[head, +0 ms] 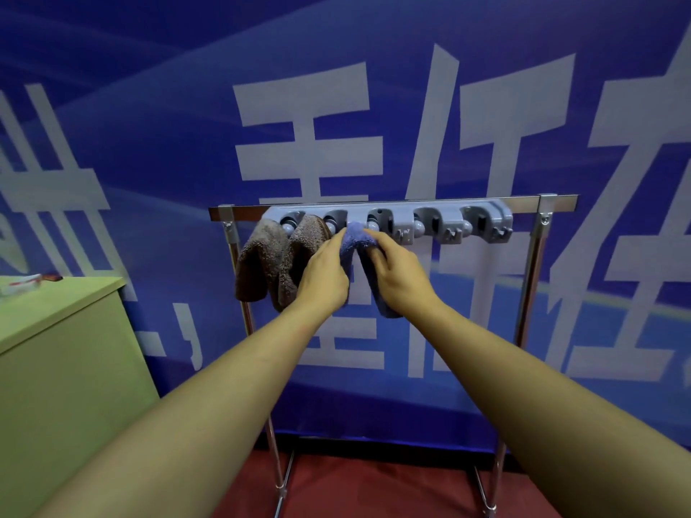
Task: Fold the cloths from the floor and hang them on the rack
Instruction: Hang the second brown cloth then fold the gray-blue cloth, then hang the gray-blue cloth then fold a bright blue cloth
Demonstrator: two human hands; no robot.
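Cabinet (67, 353), green, at far left beside the metal rack (538, 256). Brown cloth (269, 263) hangs from the leftmost clips of the grey holder (441, 218) on the top bar. Left hand (323, 278) and right hand (400, 278) both pinch the blue cloth (355, 241), its upper end at the holder's third clip, the rest hanging between the hands. Red floor (374, 487) below.

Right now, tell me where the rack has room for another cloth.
Free: the holder's three right-hand slots, between the blue cloth and the right post. Crowded: the left end, where the brown cloth hangs and both hands work the blue cloth.
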